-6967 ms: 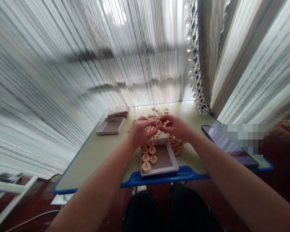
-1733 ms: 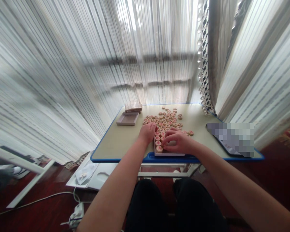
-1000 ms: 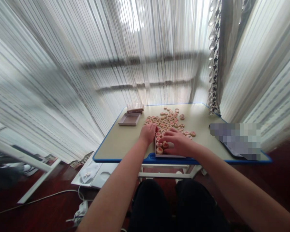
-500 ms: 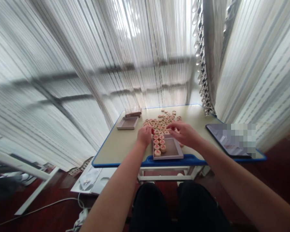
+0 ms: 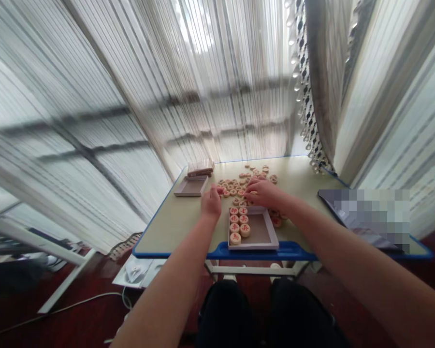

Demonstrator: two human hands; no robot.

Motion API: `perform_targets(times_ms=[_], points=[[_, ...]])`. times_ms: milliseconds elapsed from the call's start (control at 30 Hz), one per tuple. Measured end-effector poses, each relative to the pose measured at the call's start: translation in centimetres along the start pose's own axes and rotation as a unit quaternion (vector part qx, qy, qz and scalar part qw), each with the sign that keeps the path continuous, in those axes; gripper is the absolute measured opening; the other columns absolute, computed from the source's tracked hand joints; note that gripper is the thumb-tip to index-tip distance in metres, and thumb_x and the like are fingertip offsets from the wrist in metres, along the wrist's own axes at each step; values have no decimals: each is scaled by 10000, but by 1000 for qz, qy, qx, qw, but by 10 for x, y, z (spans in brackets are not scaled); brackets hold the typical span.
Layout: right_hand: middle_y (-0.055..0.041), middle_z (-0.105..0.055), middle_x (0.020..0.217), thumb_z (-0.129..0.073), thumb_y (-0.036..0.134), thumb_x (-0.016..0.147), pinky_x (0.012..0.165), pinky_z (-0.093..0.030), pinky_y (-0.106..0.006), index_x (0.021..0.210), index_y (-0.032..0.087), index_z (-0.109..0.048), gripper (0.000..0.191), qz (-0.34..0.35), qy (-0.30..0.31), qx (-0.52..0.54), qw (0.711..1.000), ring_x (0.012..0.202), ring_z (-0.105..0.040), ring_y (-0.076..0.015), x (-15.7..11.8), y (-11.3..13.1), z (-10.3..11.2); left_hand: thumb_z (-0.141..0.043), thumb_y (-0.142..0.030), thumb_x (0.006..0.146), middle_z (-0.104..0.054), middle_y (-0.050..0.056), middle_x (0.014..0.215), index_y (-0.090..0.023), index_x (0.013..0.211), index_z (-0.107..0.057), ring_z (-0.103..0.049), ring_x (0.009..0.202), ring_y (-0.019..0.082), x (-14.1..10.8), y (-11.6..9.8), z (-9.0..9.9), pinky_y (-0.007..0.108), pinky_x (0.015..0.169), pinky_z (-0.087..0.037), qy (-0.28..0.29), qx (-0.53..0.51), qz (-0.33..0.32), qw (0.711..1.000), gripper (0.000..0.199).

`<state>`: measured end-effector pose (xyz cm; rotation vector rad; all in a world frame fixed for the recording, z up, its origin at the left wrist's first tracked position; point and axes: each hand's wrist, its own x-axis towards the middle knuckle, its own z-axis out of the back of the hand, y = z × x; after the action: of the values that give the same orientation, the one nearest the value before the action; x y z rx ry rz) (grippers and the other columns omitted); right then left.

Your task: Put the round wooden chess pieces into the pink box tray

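A shallow box tray [image 5: 271,235] lies at the table's near edge. Along its left side, round wooden Chinese chess pieces [image 5: 245,230] with red characters stand in two columns. Behind the tray spreads a loose pile of more pieces [image 5: 233,183]. My left hand [image 5: 210,202] is at the pile's left edge, its fingers curled closed; what they hold, if anything, is hidden. My right hand [image 5: 264,194] reaches over the pile from the right. Its thumb and fingers close round a chess piece there, partly covered by the hand.
An empty box lid or tray [image 5: 191,186] lies at the table's back left, with a wrapped flat packet [image 5: 200,167] behind it. A dark tablet-like device [image 5: 342,215] lies at the right. The table [image 5: 166,222] has a blue rim, with sheer curtains [image 5: 217,72] beyond.
My right hand has moved left and down onto the pile, its fingers drawing together. My left hand has shifted slightly left, away from the tray. The view has tilted a little.
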<state>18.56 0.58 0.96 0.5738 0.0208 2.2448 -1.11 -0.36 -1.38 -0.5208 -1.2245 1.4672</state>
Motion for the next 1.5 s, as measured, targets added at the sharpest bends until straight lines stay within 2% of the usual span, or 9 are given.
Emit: perform_targets(times_ms=[200,433,600,733,833,1033,1233,1367,1500], points=[[-35,-653,1100,-475,322,859,941,-330,-397,969,240,-713,275,-15,18,15,1000,1001,-546,-225,2,-1,0,-275,-493,850,-701,61,737,-171,708,-701,-592,611,171,-1,1,0,308,657,-459,13,21,-10,1000,553],[-21,-708,974,-512,299,835,950,-331,-364,772,213,-726,239,-5,1,26,1000,910,-595,-191,2,-2,1,-286,-410,845,-692,65,787,-165,695,-638,-570,601,150,-7,-12,7,280,613,-447,-69,-32,7,997,454],[-33,-716,907,-540,283,802,921,-376,-349,815,211,-728,201,-17,-12,21,1000,924,-580,-211,1,-6,-1,-245,-405,861,-646,47,721,-174,656,-576,-568,657,153,-11,-16,12,271,657,-438,-96,15,-86,992,452],[-20,-710,924,-550,205,759,960,-368,-339,786,222,-730,182,-32,2,37,999,939,-584,-202,1,-6,-2,-241,-398,874,-643,48,720,-177,650,-558,-578,705,155,-9,-13,11,271,690,-441,-102,14,-103,989,447],[-21,-707,938,-545,204,757,976,-366,-350,792,221,-731,190,-39,2,45,998,955,-584,-206,1,-4,-2,-248,-392,888,-650,50,723,-172,658,-569,-581,705,153,-10,-12,8,277,701,-448,-87,4,-118,989,451],[-8,-686,1051,-564,218,761,975,-384,-349,905,239,-729,220,-32,42,86,995,1017,-575,-210,1,4,3,-233,-384,914,-650,45,747,-179,672,-590,-577,720,147,-21,-17,2,275,719,-447,-4,19,-201,979,477],[-48,-686,1033,-543,220,771,920,-426,-349,1017,211,-691,287,-57,11,54,997,1004,-576,-224,1,5,1,-223,-375,921,-636,36,702,-190,635,-562,-568,689,143,-22,-16,1,265,689,-442,8,21,-195,980,480],[-47,-700,972,-559,202,747,928,-415,-340,928,202,-712,236,-49,36,49,997,977,-582,-218,3,3,1,-236,-371,921,-618,32,678,-190,637,-556,-550,670,144,-23,-17,1,266,670,-425,14,35,-202,979,464],[-3,-693,1025,-528,145,747,997,-348,-353,852,233,-727,241,-46,40,64,996,990,-580,-196,5,-1,2,-237,-354,917,-587,26,623,-193,596,-533,-538,638,145,-26,-21,1,271,662,-412,14,40,-195,980,465]])
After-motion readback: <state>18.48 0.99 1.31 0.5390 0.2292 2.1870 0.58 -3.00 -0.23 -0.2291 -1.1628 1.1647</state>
